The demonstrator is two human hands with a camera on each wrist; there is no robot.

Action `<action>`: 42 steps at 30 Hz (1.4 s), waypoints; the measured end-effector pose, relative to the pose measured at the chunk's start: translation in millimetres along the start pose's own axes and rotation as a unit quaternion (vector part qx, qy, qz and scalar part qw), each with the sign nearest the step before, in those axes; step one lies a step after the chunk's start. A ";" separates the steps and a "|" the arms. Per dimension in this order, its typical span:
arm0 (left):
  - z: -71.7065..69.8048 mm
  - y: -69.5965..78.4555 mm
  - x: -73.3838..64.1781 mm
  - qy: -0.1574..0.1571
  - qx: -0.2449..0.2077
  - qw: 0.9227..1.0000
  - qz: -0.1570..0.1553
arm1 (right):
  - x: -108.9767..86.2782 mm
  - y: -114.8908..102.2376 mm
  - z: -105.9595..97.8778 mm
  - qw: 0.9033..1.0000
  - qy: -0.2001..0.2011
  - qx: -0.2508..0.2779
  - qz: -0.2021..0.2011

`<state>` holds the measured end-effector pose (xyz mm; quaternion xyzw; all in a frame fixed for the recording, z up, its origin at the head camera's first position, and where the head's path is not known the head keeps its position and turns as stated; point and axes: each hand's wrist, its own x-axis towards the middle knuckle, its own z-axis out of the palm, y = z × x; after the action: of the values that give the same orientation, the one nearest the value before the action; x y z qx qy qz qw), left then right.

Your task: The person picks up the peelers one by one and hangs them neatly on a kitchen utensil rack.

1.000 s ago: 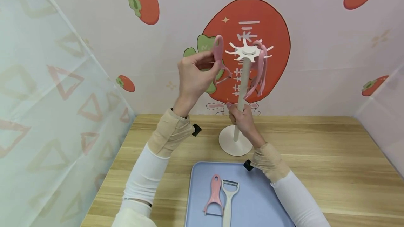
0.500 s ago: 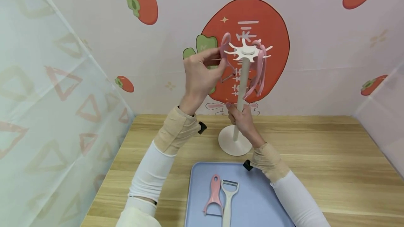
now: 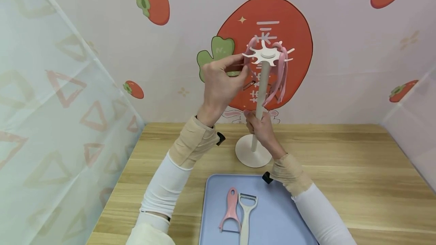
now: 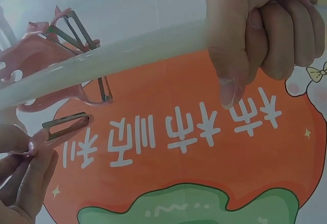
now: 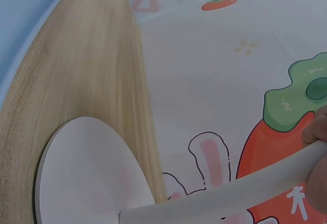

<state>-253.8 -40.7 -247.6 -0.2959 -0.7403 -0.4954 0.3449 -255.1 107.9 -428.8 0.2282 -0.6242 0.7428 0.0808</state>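
Observation:
My left hand (image 3: 222, 81) pinches a pink peeler (image 3: 247, 56) by its handle, the looped end up and the blade end down. That loop overlaps the left prongs of the white rack top (image 3: 268, 53) in the head view. Lower down, my right hand (image 3: 263, 127) grips the rack's pole (image 3: 261, 93). Several pink peelers (image 3: 282, 73) hang from prongs on the rack's right side. In the left wrist view, the held peeler's blade (image 4: 64, 120) shows beyond the fingertips, with the hung peelers (image 4: 48, 55) across the pole. The fingers (image 5: 317, 131) round the pole show partly in the right wrist view.
The rack's round white base (image 3: 253, 152) stands on the wooden table (image 3: 347, 169). In front of it is a blue tray (image 3: 279, 207) bearing a pink peeler (image 3: 232, 204) and a white peeler (image 3: 246, 216). A patterned cloth wall (image 3: 340, 97) rises behind.
My left hand has moved right with the pink peeler, from beside the rack to its left prongs. My right hand has kept its grip on the pole.

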 end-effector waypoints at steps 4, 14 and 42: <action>1.2 -0.1 -1.6 -0.002 -0.017 1.000 -0.002 | 0.1 -0.3 0.2 1.000 0.001 0.000 0.003; 4.0 -7.0 -6.0 -0.003 -0.017 1.000 0.018 | -0.4 0.3 -0.2 1.000 0.001 -0.008 0.004; 7.3 -2.8 -12.9 -0.029 -0.019 0.999 0.027 | -0.1 0.4 -1.0 1.000 0.001 0.007 0.008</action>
<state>-250.0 -36.0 -261.5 -0.3363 -0.7321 -0.4912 0.3311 -255.4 108.8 -429.4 0.2226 -0.6206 0.7482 0.0738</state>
